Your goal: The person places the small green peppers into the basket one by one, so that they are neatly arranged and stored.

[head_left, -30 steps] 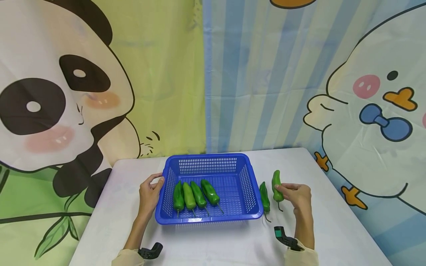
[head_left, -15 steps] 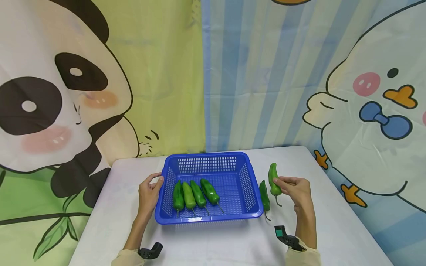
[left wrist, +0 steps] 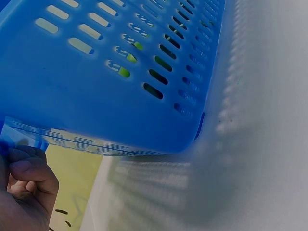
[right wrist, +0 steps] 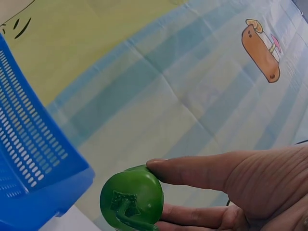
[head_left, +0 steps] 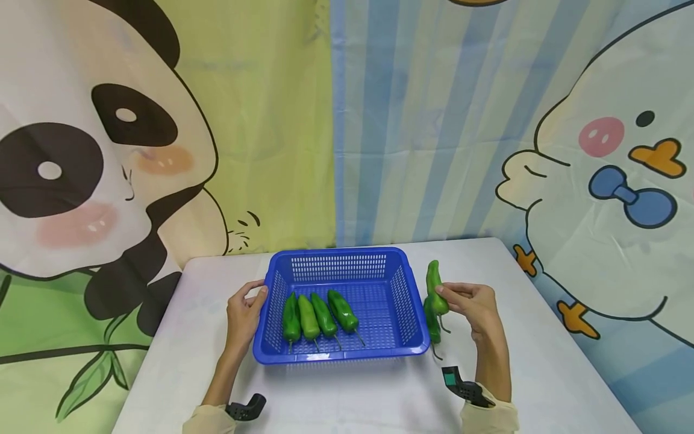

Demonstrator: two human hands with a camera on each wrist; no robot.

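My right hand (head_left: 477, 306) pinches a green chili pepper (head_left: 434, 278) between thumb and fingers, just off the basket's right side. In the right wrist view this pepper (right wrist: 132, 195) points its stem end at the camera. It overlaps a second, darker pepper (head_left: 432, 322) lying beside the basket, whose upper part is hidden. My left hand (head_left: 244, 313) holds the left rim of the blue plastic basket (head_left: 341, 358); the left wrist view shows its fingers (left wrist: 36, 175) curled at the rim. Several green peppers (head_left: 308, 319) lie side by side in the basket's left half, stems toward me.
The basket stands on a white-covered table (head_left: 347, 398). Behind the table hang cartoon-printed curtains (head_left: 379, 150), with a panda on the left and a white bird on the right. Each wrist wears a black band (head_left: 246, 408).
My right hand has lifted the pepper and carried it left, toward the basket, so that it now overlaps the pepper lying beside it. The left hand has stayed at the rim.
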